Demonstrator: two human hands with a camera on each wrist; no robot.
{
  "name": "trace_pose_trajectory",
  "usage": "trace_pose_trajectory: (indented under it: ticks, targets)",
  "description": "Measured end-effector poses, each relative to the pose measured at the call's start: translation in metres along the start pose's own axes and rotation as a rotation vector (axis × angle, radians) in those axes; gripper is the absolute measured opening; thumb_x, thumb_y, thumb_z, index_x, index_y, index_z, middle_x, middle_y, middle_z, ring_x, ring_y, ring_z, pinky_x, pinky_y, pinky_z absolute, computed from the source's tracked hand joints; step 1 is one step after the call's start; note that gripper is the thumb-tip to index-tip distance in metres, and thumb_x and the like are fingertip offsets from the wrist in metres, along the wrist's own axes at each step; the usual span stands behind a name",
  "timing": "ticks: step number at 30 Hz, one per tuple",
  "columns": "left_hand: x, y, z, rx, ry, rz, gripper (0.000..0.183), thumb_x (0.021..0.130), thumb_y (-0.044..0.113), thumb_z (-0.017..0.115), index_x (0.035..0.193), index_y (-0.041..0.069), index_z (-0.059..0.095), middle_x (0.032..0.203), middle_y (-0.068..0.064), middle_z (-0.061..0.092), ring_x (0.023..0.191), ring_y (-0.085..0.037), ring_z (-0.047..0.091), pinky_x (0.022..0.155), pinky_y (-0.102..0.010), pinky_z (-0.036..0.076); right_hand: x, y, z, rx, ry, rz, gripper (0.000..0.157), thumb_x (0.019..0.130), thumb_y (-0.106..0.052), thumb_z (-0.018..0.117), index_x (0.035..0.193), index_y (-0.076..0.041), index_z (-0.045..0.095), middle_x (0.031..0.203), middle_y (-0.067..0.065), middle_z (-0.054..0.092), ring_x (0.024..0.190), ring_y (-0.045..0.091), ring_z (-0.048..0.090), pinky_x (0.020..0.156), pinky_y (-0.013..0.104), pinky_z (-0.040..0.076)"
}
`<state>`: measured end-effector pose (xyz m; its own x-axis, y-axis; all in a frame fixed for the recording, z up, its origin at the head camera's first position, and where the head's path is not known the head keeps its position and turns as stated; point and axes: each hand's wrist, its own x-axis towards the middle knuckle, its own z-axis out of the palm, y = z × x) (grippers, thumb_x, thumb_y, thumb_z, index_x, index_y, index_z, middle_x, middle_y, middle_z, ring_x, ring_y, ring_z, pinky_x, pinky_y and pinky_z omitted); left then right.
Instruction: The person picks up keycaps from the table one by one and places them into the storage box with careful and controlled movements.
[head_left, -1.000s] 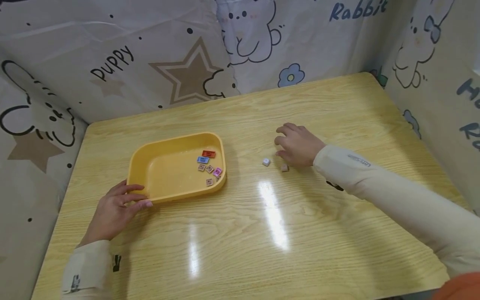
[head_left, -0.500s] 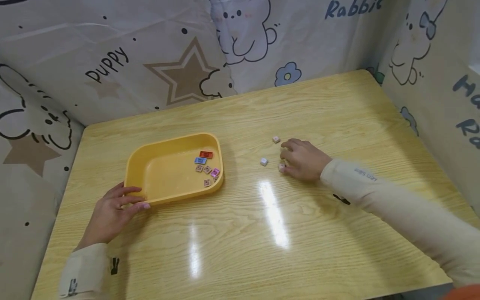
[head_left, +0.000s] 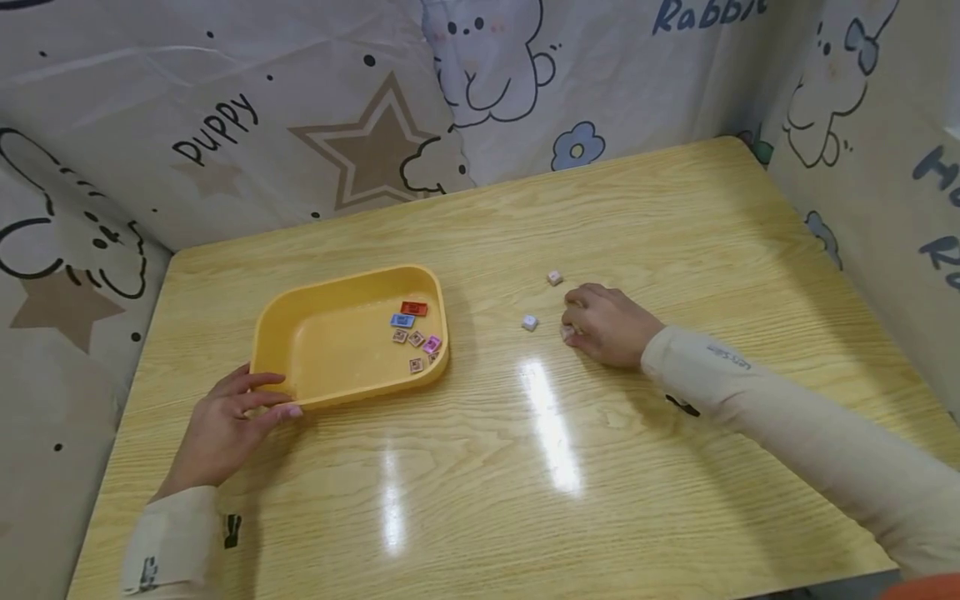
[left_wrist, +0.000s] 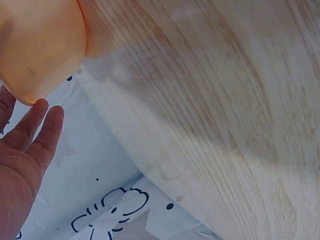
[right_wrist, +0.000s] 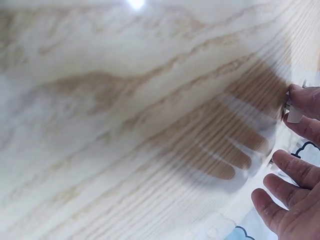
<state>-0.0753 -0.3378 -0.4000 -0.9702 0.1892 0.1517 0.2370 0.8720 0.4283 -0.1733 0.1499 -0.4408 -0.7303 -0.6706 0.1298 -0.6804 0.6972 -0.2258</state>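
Observation:
My right hand (head_left: 615, 325) is low over the table, its thumb and index finger pinching a small pale keycap (head_left: 567, 332). In the right wrist view this keycap (right_wrist: 295, 115) shows white between the two fingertips, while the other fingers spread apart. Two more pale keycaps lie near that hand: one (head_left: 530, 322) to its left, another (head_left: 554, 277) farther back. My left hand (head_left: 228, 425) holds the near-left corner of a yellow tray (head_left: 352, 389), fingers over the rim and thumb along the outside. In the left wrist view, fingertips meet the tray's rim (left_wrist: 25, 100).
At the tray's right end lie a red keycap (head_left: 414, 308), a blue keycap (head_left: 402, 320), a pink keycap (head_left: 432, 343) and several brownish ones. The wooden table (head_left: 480, 483) meets a cartoon-printed cloth (head_left: 300, 167) at its back and sides.
My right hand has moved toward the table's near side, uncovering the farther keycap, and its thumb and finger have closed on the nearest one. My left hand stays on the tray.

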Motion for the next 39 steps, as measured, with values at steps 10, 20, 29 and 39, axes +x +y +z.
trace_pose_trajectory:
  ticks: [10,20,29,39]
  targets:
    - [-0.001,-0.002,-0.001,0.014,-0.006,-0.021,0.023,0.076,0.026,0.079,0.084,0.005,0.076,0.114,-0.021,0.066,0.124,-0.053,0.045,0.096,-0.068,0.04,0.008,0.0,-0.013,-0.02,-0.054,0.059,0.017,0.093,-0.025,0.062,0.095,-0.009,0.068,0.125,0.02,0.059,0.123,0.037,0.053,0.096,0.055,0.051]
    - [-0.002,0.001,-0.003,0.013,-0.023,-0.056,0.026,0.076,0.027,0.078,0.086,0.002,0.076,0.115,-0.021,0.065,0.125,-0.052,0.044,0.098,-0.068,0.039,0.035,0.0,-0.034,-0.016,-0.087,0.113,0.02,0.093,-0.022,0.061,0.105,-0.007,0.068,0.134,0.021,0.054,0.128,0.038,0.048,0.101,0.057,0.047]
    - [-0.002,0.0,-0.004,0.036,-0.026,-0.037,0.027,0.077,0.028,0.078,0.086,0.003,0.076,0.114,-0.021,0.066,0.124,-0.052,0.045,0.098,-0.067,0.039,0.083,-0.027,-0.05,-0.009,-0.115,0.074,0.018,0.093,-0.024,0.063,0.102,-0.01,0.069,0.138,0.02,0.052,0.133,0.037,0.045,0.105,0.056,0.044]
    - [0.0,0.002,-0.006,0.041,-0.043,-0.064,0.034,0.078,0.032,0.077,0.089,0.0,0.076,0.117,-0.021,0.065,0.127,-0.05,0.044,0.1,-0.067,0.038,0.145,-0.087,-0.05,-0.071,-0.17,-0.046,0.025,0.095,-0.03,0.058,0.111,-0.012,0.067,0.141,0.015,0.051,0.135,0.032,0.044,0.111,0.048,0.043]
